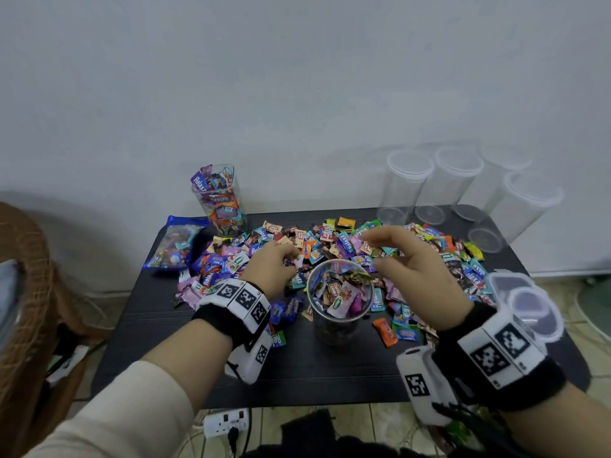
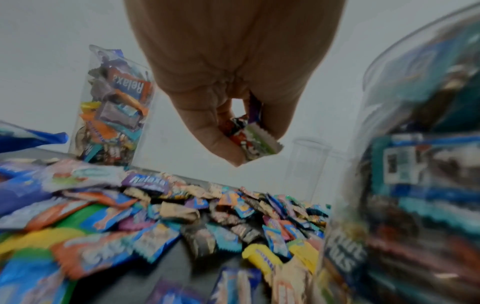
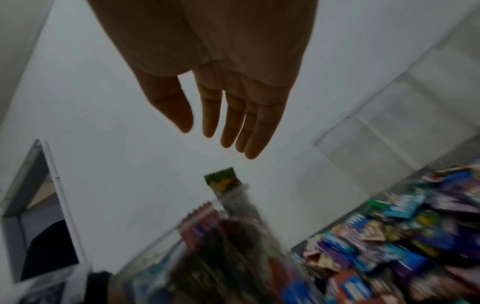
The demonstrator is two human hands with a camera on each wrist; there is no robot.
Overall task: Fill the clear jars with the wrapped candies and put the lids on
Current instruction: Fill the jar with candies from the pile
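A round clear jar (image 1: 340, 299) stands at the middle of the black table (image 1: 297, 375), nearly full of wrapped candies. Loose wrapped candies (image 1: 330, 239) lie heaped behind and beside it. My left hand (image 1: 274, 266) hovers just left of the jar rim and grips a small bunch of candies (image 2: 249, 137). My right hand (image 1: 406, 256) is raised right of the jar with straight fingers (image 3: 233, 127) and holds nothing. A square clear jar (image 1: 220, 200) packed with candies stands lidless at the back left.
Several empty clear jars (image 1: 463, 186) stand at the back right of the table. Clear lids (image 1: 529, 302) lie stacked at the right edge. A blue candy bag (image 1: 175, 242) lies at the left. A wicker chair (image 1: 29, 292) stands left of the table; a power strip (image 1: 226, 423) is on the floor.
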